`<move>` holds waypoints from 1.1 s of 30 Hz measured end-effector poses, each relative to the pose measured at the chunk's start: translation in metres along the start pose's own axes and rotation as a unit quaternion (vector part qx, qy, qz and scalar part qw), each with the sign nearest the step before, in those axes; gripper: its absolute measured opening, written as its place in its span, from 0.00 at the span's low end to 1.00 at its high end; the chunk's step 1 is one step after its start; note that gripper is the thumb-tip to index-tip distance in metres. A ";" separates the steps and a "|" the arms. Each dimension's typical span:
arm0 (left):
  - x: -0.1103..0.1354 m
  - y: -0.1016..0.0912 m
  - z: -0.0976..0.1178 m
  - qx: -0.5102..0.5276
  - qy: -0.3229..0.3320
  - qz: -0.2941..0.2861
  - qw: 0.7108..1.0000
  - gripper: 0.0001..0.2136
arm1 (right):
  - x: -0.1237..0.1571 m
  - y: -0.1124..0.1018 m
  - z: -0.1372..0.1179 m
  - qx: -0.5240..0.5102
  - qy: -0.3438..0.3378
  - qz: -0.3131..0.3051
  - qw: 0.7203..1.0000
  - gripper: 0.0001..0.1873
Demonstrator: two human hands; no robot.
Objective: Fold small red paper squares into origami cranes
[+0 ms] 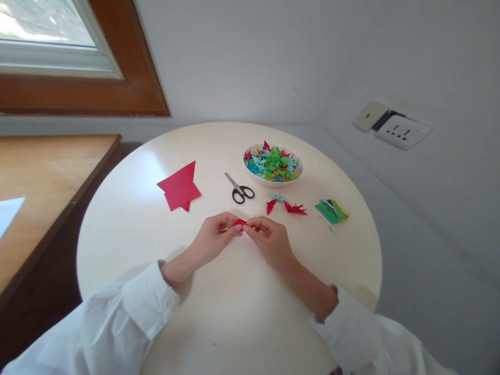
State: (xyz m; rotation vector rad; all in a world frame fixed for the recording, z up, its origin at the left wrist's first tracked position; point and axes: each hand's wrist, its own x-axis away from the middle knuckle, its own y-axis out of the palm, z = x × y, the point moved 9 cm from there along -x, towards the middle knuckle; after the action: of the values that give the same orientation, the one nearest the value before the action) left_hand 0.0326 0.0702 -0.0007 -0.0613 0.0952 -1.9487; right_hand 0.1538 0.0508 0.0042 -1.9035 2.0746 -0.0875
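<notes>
Between both hands, just above the white table, is a small folded piece of red paper (pixel 240 223). My left hand (pixel 219 232) pinches its left side with thumb and fingers. On the other side my right hand (pixel 269 237) grips its right edge the same way. The fingertips cover much of the paper, so its exact shape is hard to make out. Beyond my hands lie scissors (pixel 239 190) with black handles. A few small folded paper cranes, red (pixel 296 209) and light blue (pixel 278 197), rest past my right hand.
A white bowl (pixel 269 182) full of colourful folded cranes stands at the back of the round table (pixel 234 323). Red paper sheets (pixel 182 190) lie left, coloured paper strips (pixel 333 211) right. A wooden desk (pixel 47 172) adjoins on the left; a wall socket (pixel 402 131) is at right.
</notes>
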 end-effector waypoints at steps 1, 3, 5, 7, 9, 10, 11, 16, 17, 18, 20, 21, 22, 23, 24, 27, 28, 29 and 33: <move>0.000 0.001 0.000 -0.005 -0.001 -0.006 1.000 0.12 | 0.000 0.000 0.000 0.000 0.002 -0.001 1.000 0.05; 0.000 0.001 0.000 -0.016 0.001 -0.009 1.000 0.12 | 0.000 0.001 0.000 -0.004 0.005 -0.004 1.000 0.05; 0.000 0.000 0.002 -0.023 0.010 -0.005 1.000 0.12 | 0.000 0.001 -0.001 -0.005 0.007 -0.004 1.000 0.05; 0.000 0.000 0.003 -0.024 0.014 -0.003 1.000 0.12 | 0.001 0.000 -0.002 -0.007 0.008 -0.001 1.000 0.05; 0.001 0.000 0.003 -0.021 0.013 -0.001 1.000 0.13 | 0.001 0.000 -0.003 -0.012 0.011 0.002 1.000 0.05; 0.001 0.001 0.003 -0.020 0.010 0.000 1.000 0.13 | 0.001 0.000 -0.003 -0.016 0.012 0.003 1.000 0.05; 0.001 0.001 0.002 -0.018 0.008 0.002 1.000 0.13 | 0.001 -0.001 -0.003 -0.020 0.013 0.004 1.000 0.05; 0.001 0.000 -0.001 -0.014 -0.007 0.007 1.000 0.12 | 0.001 0.000 0.001 -0.050 0.034 0.009 0.998 0.05; 0.001 0.000 -0.001 -0.015 -0.010 0.008 1.000 0.12 | 0.001 -0.001 0.003 -0.054 0.039 0.013 0.998 0.05; 0.001 -0.001 -0.001 -0.015 -0.014 0.008 1.000 0.12 | 0.001 -0.001 0.004 -0.058 0.042 0.017 0.997 0.05; 0.002 -0.001 -0.001 -0.011 -0.020 0.009 1.000 0.12 | 0.000 -0.002 0.005 -0.067 0.047 0.022 0.996 0.06; 0.002 -0.001 -0.001 -0.009 -0.023 0.010 1.000 0.12 | 0.000 -0.002 0.006 -0.073 0.048 0.022 0.996 0.06; 0.003 -0.001 -0.001 -0.008 -0.024 0.012 1.000 0.12 | 0.000 -0.001 0.006 -0.079 0.048 0.021 0.996 0.06; 0.003 -0.002 0.000 -0.007 -0.024 0.014 1.000 0.12 | 0.000 -0.001 0.006 -0.083 0.049 0.020 0.995 0.06; 0.003 -0.002 0.001 -0.006 -0.022 0.016 1.000 0.12 | 0.000 -0.001 0.006 -0.087 0.050 0.019 0.995 0.06; 0.003 -0.002 0.002 -0.006 -0.014 0.015 1.000 0.11 | 0.000 0.000 0.006 -0.099 0.055 0.015 0.993 0.06; 0.003 -0.002 0.001 -0.008 -0.013 0.012 1.000 0.11 | 0.001 0.001 0.006 -0.102 0.057 0.012 0.993 0.06; 0.002 -0.002 0.001 -0.013 -0.012 0.011 1.000 0.11 | 0.001 0.001 0.007 -0.105 0.058 0.009 0.993 0.06; 0.000 -0.002 -0.001 -0.033 -0.002 0.013 0.999 0.12 | 0.001 0.003 0.011 -0.107 0.065 0.003 0.992 0.07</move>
State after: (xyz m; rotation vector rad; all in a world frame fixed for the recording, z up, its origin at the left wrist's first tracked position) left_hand 0.0300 0.0708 -0.0018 -0.1078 0.1560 -1.9199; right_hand 0.1541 0.0520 -0.0068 -2.0647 2.2546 0.0131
